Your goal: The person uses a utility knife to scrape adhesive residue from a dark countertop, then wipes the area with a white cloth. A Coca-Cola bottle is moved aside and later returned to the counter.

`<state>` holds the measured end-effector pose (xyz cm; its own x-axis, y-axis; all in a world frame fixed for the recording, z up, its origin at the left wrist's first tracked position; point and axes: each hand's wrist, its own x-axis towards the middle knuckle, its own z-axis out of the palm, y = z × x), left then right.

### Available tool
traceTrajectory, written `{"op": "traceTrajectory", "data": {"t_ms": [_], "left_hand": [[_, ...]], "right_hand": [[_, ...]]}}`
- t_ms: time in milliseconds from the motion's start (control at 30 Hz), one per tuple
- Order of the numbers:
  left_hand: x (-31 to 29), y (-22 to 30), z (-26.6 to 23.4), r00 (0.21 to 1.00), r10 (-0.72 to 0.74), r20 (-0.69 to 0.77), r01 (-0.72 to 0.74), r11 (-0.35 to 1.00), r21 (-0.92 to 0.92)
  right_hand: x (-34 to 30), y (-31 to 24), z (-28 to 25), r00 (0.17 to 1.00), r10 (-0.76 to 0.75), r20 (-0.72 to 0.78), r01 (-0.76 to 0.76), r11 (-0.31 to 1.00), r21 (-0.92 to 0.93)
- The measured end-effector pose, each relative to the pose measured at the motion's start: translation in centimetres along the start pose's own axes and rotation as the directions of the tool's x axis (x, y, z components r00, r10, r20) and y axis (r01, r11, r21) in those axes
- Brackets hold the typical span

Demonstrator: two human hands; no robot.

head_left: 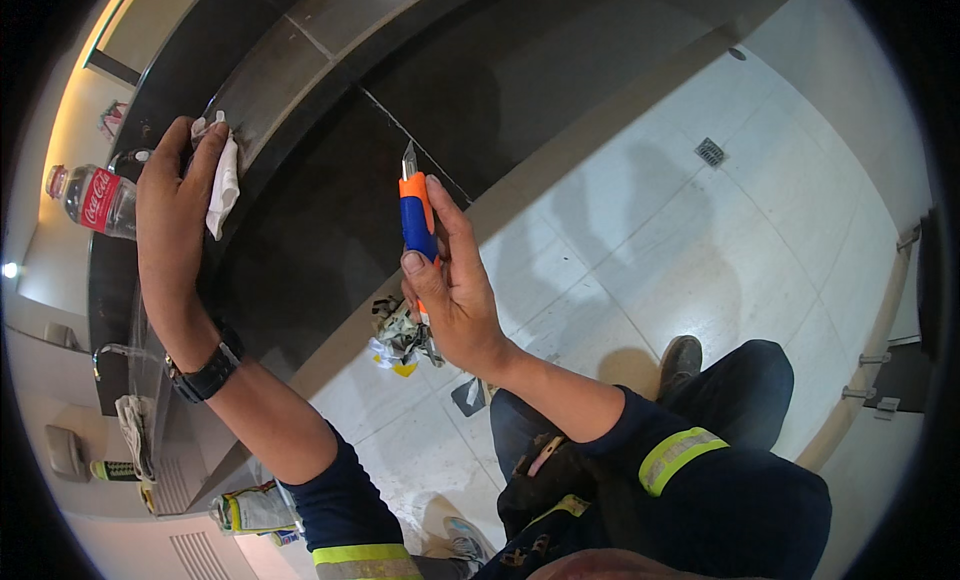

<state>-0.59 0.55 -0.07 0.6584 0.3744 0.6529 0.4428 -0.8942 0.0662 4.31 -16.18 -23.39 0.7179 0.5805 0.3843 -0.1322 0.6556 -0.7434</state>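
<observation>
My right hand (455, 290) is closed around a blue and orange utility knife (416, 215). Its metal blade is out and points away from me, over the dark tiled face (310, 210) with a pale joint line (385, 112) running beside the tip. Whether the blade touches the tile I cannot tell. At the left, my left hand (180, 180) grips a folded white cloth or tissue (225, 185) at the dark ledge (270, 85). A clear plastic bottle with a red label (98, 202) stands just left of that hand, partly hidden by it.
Crumpled rubbish (402, 335) lies on the white tiled floor (640, 280) below my right hand. A floor drain (709, 153) sits further right. Near the lower left are a tap (112, 350), a rag (133, 435) and a bag (255, 510). My shoe (681, 365) is on the floor.
</observation>
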Motion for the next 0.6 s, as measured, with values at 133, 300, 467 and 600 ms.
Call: {"op": "traceTrajectory", "data": {"t_ms": [133, 300, 467, 600], "left_hand": [[0.3, 0.3, 0.0, 0.996, 0.003, 0.094, 0.003, 0.998, -0.068], [-0.3, -0.1, 0.8, 0.996, 0.077, -0.045, -0.076, 0.997, 0.021], [0.0, -0.4, 0.6, 0.995, 0.082, -0.057, -0.082, 0.997, 0.005], [-0.2, -0.5, 0.9, 1.0, 0.006, -0.022, -0.006, 1.0, -0.013]], "right_hand": [[0.4, -2.1, -2.9, 0.992, -0.115, 0.044, 0.122, 0.964, -0.238], [7.9, -10.9, -10.0, 0.84, -0.216, 0.498, 0.533, 0.495, -0.686], [12.1, -18.4, -10.1, 0.665, -0.072, 0.743, 0.745, 0.001, -0.667], [10.2, -18.6, -8.3, 0.742, -0.068, 0.667, 0.664, -0.061, -0.745]]}}
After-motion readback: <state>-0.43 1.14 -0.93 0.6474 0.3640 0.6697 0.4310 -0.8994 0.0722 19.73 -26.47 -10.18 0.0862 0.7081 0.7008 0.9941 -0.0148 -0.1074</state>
